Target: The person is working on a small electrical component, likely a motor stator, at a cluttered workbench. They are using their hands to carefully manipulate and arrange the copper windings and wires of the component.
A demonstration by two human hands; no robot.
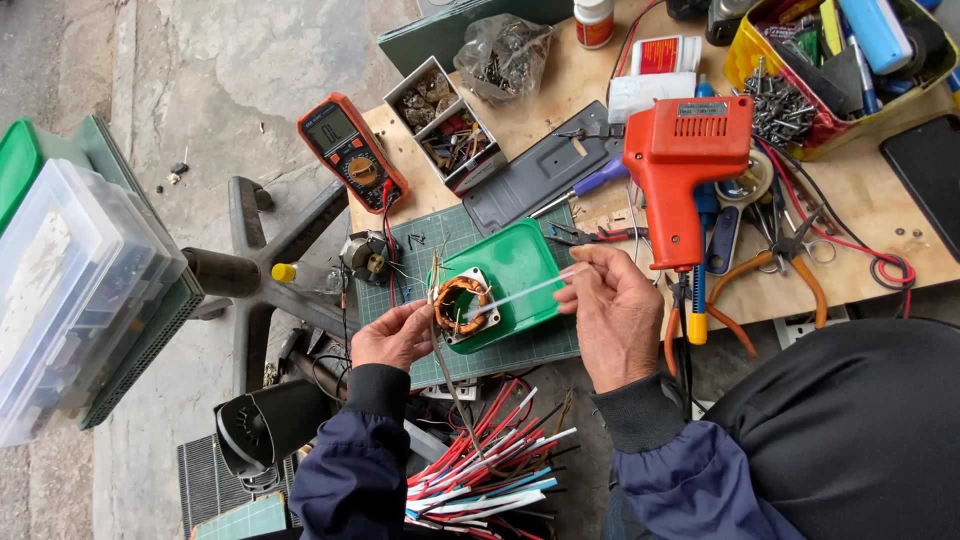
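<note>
Hands over a green cutting mat [520,345] at the near left edge of a wooden bench top [880,210]. Left hand [395,335] pinched shut on a thin wire lead, just left of a small motor stator [464,306] with copper windings and a pale square frame. Stator resting in, or held just above, a green plastic tray [520,265]; cannot tell which. Right hand [610,315] closed on the end of a thin white sleeve tube [520,293], its far end reaching left to the copper winding. Hands apart, the stator between them. Dark blue sleeves with dark cuffs on both wrists.

Right of the tray, an orange soldering gun [685,165] lying on the bench, grip pointing near. Further right, orange-handled pliers [780,270] and a red wire loop [890,270]. Far right, a yellow bin [745,50] heaped with tools and screws. Far of the mat, a grey plastic lid [545,170], a purple-handled screwdriver [600,178], a small open box of parts [445,120] and a clear bag of metal bits [503,55]. Left of the box, an orange-cased multimeter [350,150], red lead trailing toward the mat. Just left of the mat, a small motor rotor part [372,258] and a yellow-capped bottle [300,275].

Near, below the hands, a bundle of red, white and blue sleeved wires [480,460]. Far left, a clear plastic storage box [70,290] on a green crate, concrete floor [220,70] between.
</note>
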